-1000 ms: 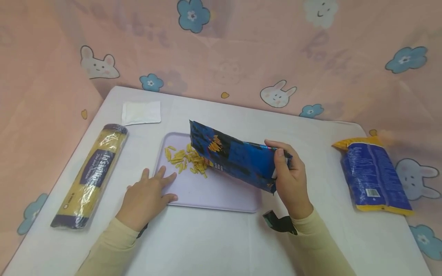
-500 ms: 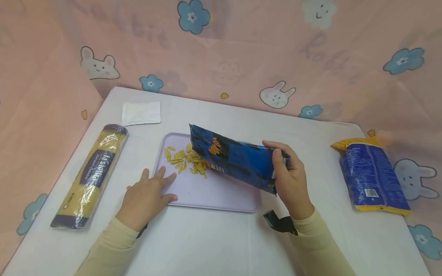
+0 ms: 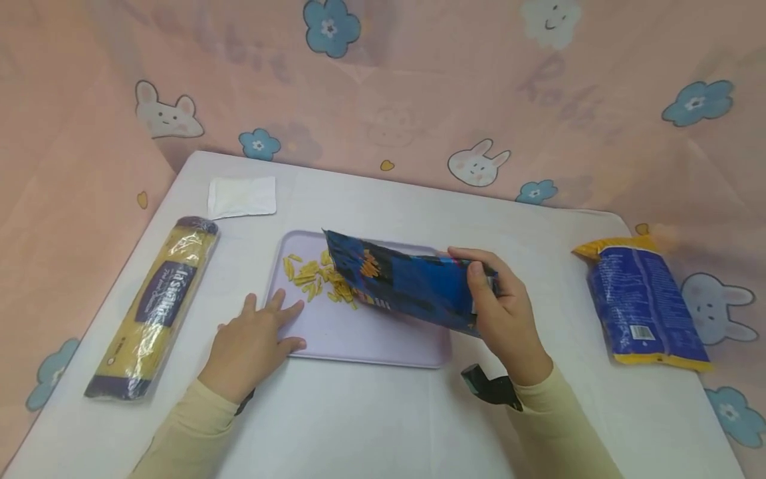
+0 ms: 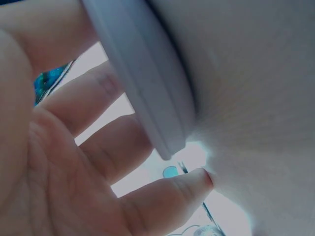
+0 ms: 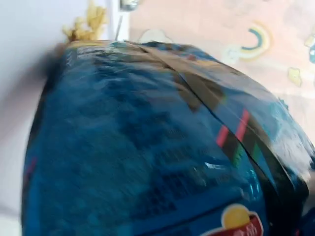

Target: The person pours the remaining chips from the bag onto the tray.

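The right hand (image 3: 509, 306) grips a blue bag (image 3: 413, 283) by its right end, with the thumb on the side that faces the head camera and the other fingers partly hidden behind it. The bag is above the tray (image 3: 359, 342), and its left end is just over the yellow pieces (image 3: 308, 273). Whether this end touches them, I cannot tell. The pieces lie in a loose heap on the left half of the tray, and some are covered by the bag.

The left hand (image 3: 245, 346) holds no thing; its fingers are spread wide and rest at the left edge of the tray, and the thumb is at the near left corner.

On the worktop (image 3: 359, 426), a long pack (image 3: 155, 309) lies to the left of the tray, and a white packet (image 3: 242, 197) lies near its far end. A blue-and-yellow bag (image 3: 649, 299) is well apart at the right. Behind the worktop hangs a pink cloth (image 3: 371, 86) with rabbits and blue flowers.
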A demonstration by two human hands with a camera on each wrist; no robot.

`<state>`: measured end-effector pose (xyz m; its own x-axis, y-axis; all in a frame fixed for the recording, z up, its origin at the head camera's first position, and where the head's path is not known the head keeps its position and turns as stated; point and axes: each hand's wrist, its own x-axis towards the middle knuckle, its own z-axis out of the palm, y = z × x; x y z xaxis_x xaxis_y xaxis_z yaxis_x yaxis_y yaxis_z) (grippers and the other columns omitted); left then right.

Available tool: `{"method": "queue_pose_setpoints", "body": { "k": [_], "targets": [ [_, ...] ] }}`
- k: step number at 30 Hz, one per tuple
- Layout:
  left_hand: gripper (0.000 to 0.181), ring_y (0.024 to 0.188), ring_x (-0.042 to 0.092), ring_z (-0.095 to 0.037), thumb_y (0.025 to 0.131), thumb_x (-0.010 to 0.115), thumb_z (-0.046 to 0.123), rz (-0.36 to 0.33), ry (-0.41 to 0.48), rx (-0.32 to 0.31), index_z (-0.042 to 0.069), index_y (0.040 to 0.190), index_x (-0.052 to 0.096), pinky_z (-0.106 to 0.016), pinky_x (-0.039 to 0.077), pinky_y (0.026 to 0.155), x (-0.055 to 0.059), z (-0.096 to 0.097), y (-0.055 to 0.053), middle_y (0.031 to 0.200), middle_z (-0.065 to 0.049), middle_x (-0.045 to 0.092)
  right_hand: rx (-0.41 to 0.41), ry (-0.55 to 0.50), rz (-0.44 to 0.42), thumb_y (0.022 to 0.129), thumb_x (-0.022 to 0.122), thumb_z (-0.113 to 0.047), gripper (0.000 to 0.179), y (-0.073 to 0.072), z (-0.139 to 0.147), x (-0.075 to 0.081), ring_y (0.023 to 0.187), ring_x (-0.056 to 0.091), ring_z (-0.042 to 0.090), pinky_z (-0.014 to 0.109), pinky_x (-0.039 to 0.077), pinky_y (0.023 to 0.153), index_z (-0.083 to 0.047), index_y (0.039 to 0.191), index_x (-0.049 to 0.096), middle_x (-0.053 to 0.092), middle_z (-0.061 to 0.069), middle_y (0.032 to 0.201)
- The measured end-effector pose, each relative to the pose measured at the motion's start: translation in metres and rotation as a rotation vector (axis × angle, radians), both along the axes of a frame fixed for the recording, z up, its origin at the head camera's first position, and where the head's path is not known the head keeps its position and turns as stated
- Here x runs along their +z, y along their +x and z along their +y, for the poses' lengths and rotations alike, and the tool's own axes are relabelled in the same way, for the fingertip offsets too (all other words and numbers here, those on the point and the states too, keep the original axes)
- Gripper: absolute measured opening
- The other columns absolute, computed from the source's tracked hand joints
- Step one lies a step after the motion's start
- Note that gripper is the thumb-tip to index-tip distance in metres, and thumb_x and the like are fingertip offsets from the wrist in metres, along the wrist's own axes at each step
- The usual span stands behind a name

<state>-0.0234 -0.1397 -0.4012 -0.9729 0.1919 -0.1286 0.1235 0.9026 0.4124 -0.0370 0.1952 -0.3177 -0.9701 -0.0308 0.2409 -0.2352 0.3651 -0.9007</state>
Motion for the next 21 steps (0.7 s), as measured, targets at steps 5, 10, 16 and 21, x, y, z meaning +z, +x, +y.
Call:
{"method": "queue_pose_setpoints", "body": {
  "k": [5, 10, 16, 21],
  "targets": [
    [0.061, 0.133, 0.050, -0.057, 0.088, 0.087, 0.036, 0.015, -0.001, -0.002, 0.016, 0.143, 0.069, -0.083, 0.047, 0.077, -0.0012, -0.0013, 0.0009, 0.156, -0.022, 0.052, 0.032, -0.004, -0.001, 0.116, 0.042, -0.021, 0.035, -0.0021, -0.0021, -0.0028, 0.130, 0.056, 0.024, 0.059, 0.043, 0.101, -0.006, 0.139, 0.064, 0.068, 0.009, 0.141],
    [0.061, 0.136, 0.047, -0.058, 0.087, 0.088, 0.035, 0.006, 0.003, 0.002, 0.017, 0.143, 0.069, -0.086, 0.045, 0.079, -0.0015, -0.0014, 0.0012, 0.156, -0.022, 0.052, 0.066, 0.029, -0.005, 0.116, 0.042, -0.019, 0.034, -0.0040, -0.0008, -0.0059, 0.133, 0.055, 0.021, 0.058, 0.041, 0.105, -0.007, 0.139, 0.065, 0.067, 0.009, 0.143],
    [0.061, 0.139, 0.044, -0.061, 0.088, 0.088, 0.035, 0.002, 0.003, 0.001, 0.017, 0.143, 0.069, -0.088, 0.043, 0.080, -0.0016, -0.0008, 0.0005, 0.156, -0.022, 0.052, 0.092, 0.066, -0.065, 0.116, 0.044, -0.022, 0.034, -0.0044, 0.0000, -0.0079, 0.136, 0.049, 0.025, 0.069, 0.039, 0.108, -0.009, 0.139, 0.064, 0.062, 0.001, 0.145],
    [0.061, 0.139, 0.044, -0.061, 0.087, 0.088, 0.034, 0.000, 0.003, 0.005, 0.016, 0.143, 0.069, -0.088, 0.043, 0.081, -0.0016, -0.0006, 0.0001, 0.156, -0.022, 0.052, 0.094, 0.093, -0.058, 0.116, 0.044, -0.021, 0.033, -0.0039, -0.0007, -0.0021, 0.135, 0.051, 0.027, 0.071, 0.042, 0.105, -0.010, 0.140, 0.065, 0.063, 0.001, 0.145]
  ]
}}
